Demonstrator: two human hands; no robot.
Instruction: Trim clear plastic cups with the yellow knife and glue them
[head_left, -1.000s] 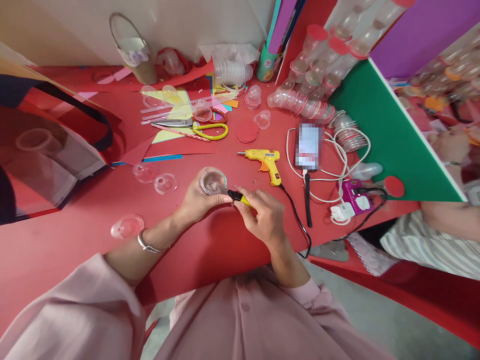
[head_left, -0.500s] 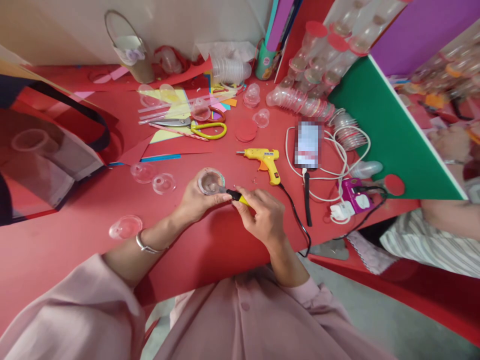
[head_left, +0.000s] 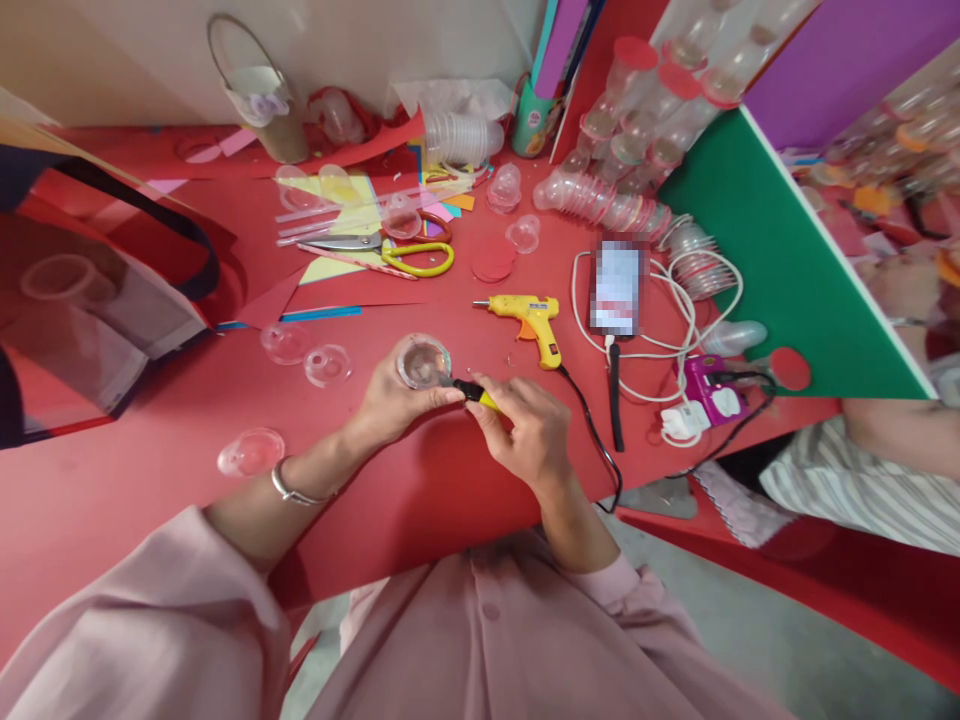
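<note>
My left hand (head_left: 397, 400) is wrapped round a clear plastic cup (head_left: 411, 362), its round open mouth facing up toward me. A yellow and black utility knife (head_left: 471, 390) is gripped in my right hand (head_left: 529, 425), between thumb and fingers. Its blade meets the cup's near right rim, and my left thumb lies close beside the blade. Just beyond my hands, a yellow hot glue gun (head_left: 534, 322) lies on its side on the red table (head_left: 420, 500). Left of the cup are clear plastic dome lids (head_left: 328, 367).
Scissors with yellow and red handles (head_left: 416, 258) lie on paper behind the cup. A phone (head_left: 615, 288) with a white cable and a purple power adapter (head_left: 712, 390) are at right. Stacked plastic cups (head_left: 600, 205) lie against a green board (head_left: 787, 270). Another person's arm (head_left: 900, 445) is at far right.
Both hands, the cup and the utility knife stay almost exactly where they were. The view has tilted very slightly.
</note>
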